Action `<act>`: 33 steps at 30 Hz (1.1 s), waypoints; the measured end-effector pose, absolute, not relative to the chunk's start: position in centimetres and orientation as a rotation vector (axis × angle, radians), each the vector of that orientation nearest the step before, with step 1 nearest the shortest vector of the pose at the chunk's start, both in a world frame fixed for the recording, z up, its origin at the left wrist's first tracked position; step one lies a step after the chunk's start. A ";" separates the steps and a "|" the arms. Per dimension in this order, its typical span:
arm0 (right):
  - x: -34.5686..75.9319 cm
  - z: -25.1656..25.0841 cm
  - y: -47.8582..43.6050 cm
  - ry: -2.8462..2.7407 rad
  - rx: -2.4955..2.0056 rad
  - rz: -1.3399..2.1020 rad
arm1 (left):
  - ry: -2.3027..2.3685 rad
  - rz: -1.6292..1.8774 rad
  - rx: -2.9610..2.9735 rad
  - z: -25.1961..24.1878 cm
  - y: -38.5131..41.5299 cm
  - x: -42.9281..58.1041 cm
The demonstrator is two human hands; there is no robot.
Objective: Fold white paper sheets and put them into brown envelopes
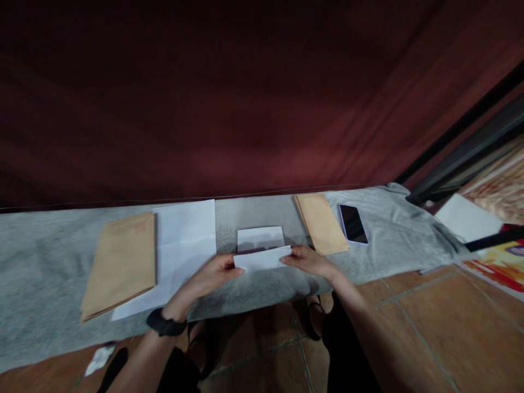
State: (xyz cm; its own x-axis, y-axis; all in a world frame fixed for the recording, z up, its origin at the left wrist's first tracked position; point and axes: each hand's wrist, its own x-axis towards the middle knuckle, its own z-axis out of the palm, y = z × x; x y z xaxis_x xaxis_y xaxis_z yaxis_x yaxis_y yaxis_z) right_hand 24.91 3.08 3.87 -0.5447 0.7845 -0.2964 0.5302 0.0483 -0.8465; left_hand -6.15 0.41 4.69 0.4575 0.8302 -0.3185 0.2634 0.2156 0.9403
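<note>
Between my two hands is a white sheet of paper (261, 239) with a crease across it. Its far part lies on the grey cloth, and its near part is lifted toward me. My left hand (219, 273) pinches the left end of the raised edge, thumb on the near side. At the right end, my right hand (307, 259) grips the same edge between thumb and fingers. Left of them lie large white sheets (184, 240), partly under a stack of brown envelopes (123, 256). A second brown envelope stack (323, 221) rests just beyond my right hand.
A phone (354, 224) lies right of the smaller envelopes. The grey cloth (45, 262) covers a long narrow surface against a dark red curtain (245, 109). Tiled floor (434, 322) shows in front, with a crumpled white scrap (100, 357) at left. Printed material (499, 262) stands at far right.
</note>
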 end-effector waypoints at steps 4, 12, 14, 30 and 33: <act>23.7 3.0 3.4 -2.117 -1.504 1.190 | 1.209 0.604 1.368 3.9 0.8 -5.9; 20.9 2.6 3.3 -2.116 -1.895 0.723 | 1.509 0.698 1.607 1.9 1.3 -4.8; 20.3 2.8 3.2 -2.105 -1.960 0.666 | 1.658 0.632 1.741 2.4 1.1 -4.5; 17.8 3.1 3.3 -2.058 -2.098 0.384 | 2.163 0.057 1.871 5.1 1.6 -1.8; 17.4 3.0 3.2 -2.055 -2.097 0.307 | 2.188 0.067 1.854 4.9 1.8 -1.7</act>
